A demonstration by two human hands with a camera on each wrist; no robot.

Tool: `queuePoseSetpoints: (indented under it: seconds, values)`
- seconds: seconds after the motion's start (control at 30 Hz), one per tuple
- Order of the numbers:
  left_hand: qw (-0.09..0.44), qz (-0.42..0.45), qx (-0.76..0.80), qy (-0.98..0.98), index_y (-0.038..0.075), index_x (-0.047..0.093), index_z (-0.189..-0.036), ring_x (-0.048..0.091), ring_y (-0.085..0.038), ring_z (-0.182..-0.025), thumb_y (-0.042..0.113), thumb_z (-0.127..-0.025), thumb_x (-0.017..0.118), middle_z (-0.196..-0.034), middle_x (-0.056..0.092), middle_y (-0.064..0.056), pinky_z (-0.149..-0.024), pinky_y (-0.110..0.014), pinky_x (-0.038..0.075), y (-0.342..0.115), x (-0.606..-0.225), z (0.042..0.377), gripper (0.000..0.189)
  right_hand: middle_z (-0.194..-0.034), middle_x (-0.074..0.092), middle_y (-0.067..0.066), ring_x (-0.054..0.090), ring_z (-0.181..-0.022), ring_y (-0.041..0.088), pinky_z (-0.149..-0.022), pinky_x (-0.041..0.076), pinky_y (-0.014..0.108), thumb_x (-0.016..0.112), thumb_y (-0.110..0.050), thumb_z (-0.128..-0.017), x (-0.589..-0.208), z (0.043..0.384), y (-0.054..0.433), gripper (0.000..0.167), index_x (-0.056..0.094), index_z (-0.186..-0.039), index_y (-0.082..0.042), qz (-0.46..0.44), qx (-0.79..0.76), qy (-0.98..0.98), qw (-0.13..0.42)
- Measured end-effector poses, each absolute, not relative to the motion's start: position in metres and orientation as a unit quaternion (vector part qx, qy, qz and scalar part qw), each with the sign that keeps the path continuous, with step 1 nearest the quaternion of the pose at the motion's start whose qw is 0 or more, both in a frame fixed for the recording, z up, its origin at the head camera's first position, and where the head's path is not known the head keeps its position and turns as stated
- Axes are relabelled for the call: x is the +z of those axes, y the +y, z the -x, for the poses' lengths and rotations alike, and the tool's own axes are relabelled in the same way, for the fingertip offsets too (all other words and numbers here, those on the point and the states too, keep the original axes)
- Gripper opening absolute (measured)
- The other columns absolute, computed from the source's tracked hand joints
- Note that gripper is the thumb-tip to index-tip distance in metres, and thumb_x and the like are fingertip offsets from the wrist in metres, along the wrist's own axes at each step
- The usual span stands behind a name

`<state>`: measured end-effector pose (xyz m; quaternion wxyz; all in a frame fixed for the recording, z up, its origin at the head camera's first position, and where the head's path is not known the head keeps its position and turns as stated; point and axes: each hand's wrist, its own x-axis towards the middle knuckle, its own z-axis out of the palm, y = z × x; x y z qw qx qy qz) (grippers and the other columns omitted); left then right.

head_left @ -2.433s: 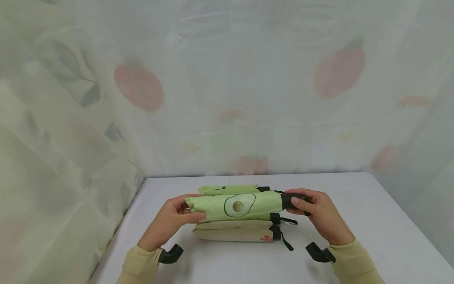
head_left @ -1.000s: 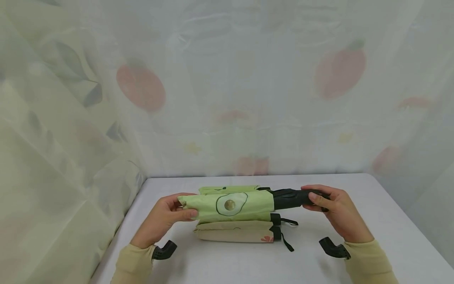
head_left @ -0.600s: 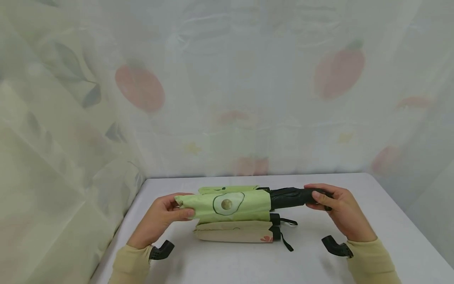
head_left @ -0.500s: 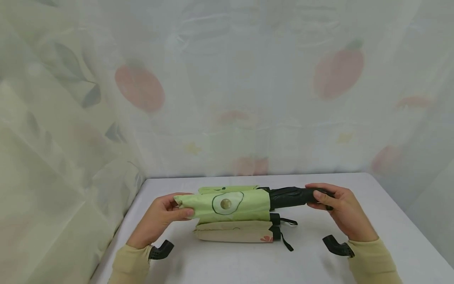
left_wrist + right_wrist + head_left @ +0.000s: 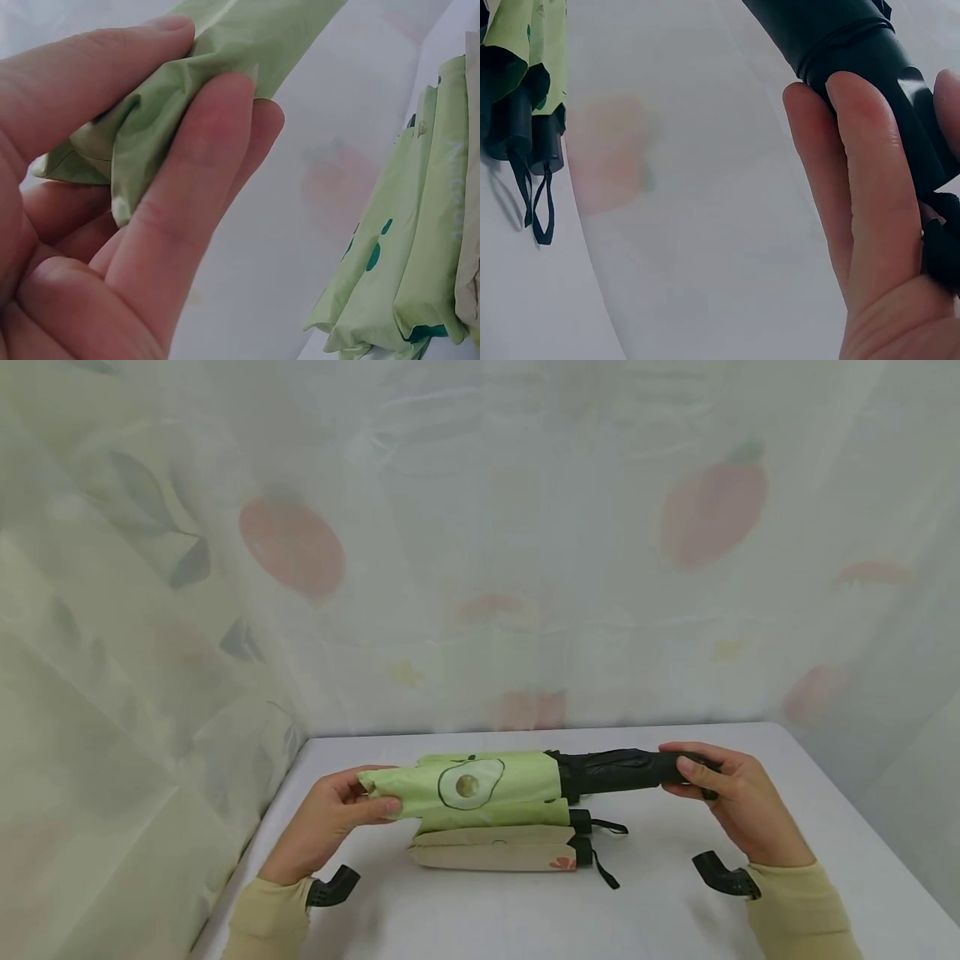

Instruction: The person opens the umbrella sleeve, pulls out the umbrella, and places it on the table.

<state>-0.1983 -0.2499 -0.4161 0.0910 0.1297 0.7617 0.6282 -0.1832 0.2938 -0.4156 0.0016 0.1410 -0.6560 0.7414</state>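
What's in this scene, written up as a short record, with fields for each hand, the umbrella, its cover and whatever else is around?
Left hand: pinches one end of the green cover
Right hand: holds the black umbrella by its handle
Umbrella: folded, partly out of the cover
Cover print: avocado
On the table: other umbrellas in green and beige covers, side by side; exact count unclear
Table color: white
Backdrop: pale curtain with faint fruit prints
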Motion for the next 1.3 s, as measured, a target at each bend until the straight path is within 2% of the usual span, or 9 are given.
queuePoseSetpoints:
  seconds: [0.37,0.63,0.87,1.1,1.3]
  values:
    - [0.088,-0.133,0.622,0.766,0.005,0.067,-0.142,0.078,-0.017,-0.103,0.010,-0.098,0.080,-0.119,0.078,-0.005,-0.093,-0.038,0.066,-0.255,-0.417,0.200,0.046,-0.126,0.078,-0.001,0.081,-0.106,0.014,-0.096,0.063,0.030,0.053,0.004,-0.111,-0.417,0.183,0.309,0.032,0.074,-0.134,-0.002,-0.144,0.751,-0.645,0.003]
    - [0.061,-0.105,0.612,0.781,0.003,0.070,-0.139,0.078,-0.017,-0.099,0.013,-0.095,0.084,-0.115,0.078,-0.003,-0.091,-0.038,0.066,-0.263,-0.415,0.202,0.047,-0.126,0.079,-0.001,0.081,-0.107,0.014,-0.099,0.062,0.028,0.051,0.004,-0.112,-0.416,0.179,0.330,0.033,0.073,-0.136,-0.001,-0.136,0.757,-0.639,0.005]
    - [0.052,-0.104,0.608,0.786,0.000,0.068,-0.140,0.078,-0.017,-0.101,0.012,-0.097,0.083,-0.118,0.077,-0.002,-0.091,-0.037,0.067,-0.269,-0.413,0.204,0.048,-0.128,0.077,-0.001,0.081,-0.108,0.016,-0.099,0.061,0.029,0.047,0.007,-0.112,-0.419,0.176,0.353,0.037,0.074,-0.135,-0.002,-0.134,0.795,-0.592,0.009]
    - [0.062,-0.110,0.613,0.780,-0.003,0.067,-0.139,0.077,-0.016,-0.099,0.011,-0.096,0.083,-0.115,0.078,-0.001,-0.091,-0.037,0.066,-0.261,-0.410,0.202,0.047,-0.131,0.070,0.000,0.081,-0.110,0.018,-0.095,0.063,0.034,0.047,0.009,-0.111,-0.429,0.176,0.367,0.036,0.075,-0.134,0.001,-0.105,0.833,-0.543,0.018]
    - [0.095,-0.094,0.621,0.773,0.000,0.069,-0.138,0.078,-0.017,-0.098,0.012,-0.094,0.085,-0.113,0.079,-0.004,-0.091,-0.040,0.067,-0.253,-0.422,0.190,0.048,-0.125,0.075,0.001,0.081,-0.109,0.017,-0.093,0.064,0.033,0.050,0.008,-0.111,-0.445,0.184,0.380,0.036,0.079,-0.128,-0.003,-0.067,0.852,-0.519,-0.001]
